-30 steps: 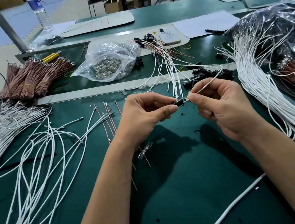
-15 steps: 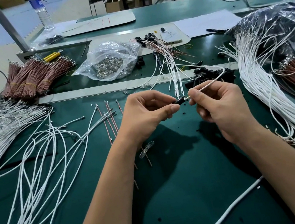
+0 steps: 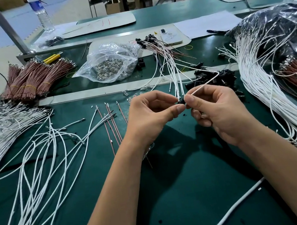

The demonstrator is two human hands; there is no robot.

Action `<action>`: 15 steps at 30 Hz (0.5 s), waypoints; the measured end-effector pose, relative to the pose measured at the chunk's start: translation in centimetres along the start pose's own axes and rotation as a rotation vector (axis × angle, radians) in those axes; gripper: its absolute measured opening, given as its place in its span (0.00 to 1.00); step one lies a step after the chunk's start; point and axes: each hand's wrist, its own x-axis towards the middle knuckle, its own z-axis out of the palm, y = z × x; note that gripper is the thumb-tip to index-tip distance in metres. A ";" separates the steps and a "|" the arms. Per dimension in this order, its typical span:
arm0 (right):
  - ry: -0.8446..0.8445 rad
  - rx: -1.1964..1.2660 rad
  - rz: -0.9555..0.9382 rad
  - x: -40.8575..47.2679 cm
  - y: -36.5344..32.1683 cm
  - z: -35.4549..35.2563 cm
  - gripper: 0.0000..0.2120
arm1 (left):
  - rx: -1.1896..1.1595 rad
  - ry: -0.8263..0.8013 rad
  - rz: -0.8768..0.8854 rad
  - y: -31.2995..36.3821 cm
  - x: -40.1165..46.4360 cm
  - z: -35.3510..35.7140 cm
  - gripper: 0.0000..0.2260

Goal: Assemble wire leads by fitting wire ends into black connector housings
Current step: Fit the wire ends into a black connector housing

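Note:
Above the green mat, my left hand (image 3: 152, 115) pinches a small black connector housing (image 3: 181, 101) between thumb and forefinger. My right hand (image 3: 218, 110) pinches a white wire (image 3: 204, 83) right at the housing; the wire rises up and to the right, then bends back toward the pile on the right. The fingertips of both hands nearly touch, and they hide most of the housing. A heap of loose black housings (image 3: 214, 81) lies just behind my hands. Finished leads (image 3: 167, 65) fan out behind them.
Loose white wires (image 3: 35, 156) spread over the left of the mat, with a few brown wires (image 3: 110, 121) beside my left hand. A thick bundle of white wires (image 3: 259, 81) lies at the right. Brown wire bundles (image 3: 32, 81) and a plastic bag of metal parts (image 3: 110, 64) sit behind.
Both hands have drawn closer together around the housing, and the white wire has been pushed further toward it. The hands sit slightly higher in view.

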 end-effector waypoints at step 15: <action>0.096 0.265 0.016 0.7 -1.0 -1.0 0.07 | 0.021 -0.561 -0.183 1.1 -0.7 -1.7 0.19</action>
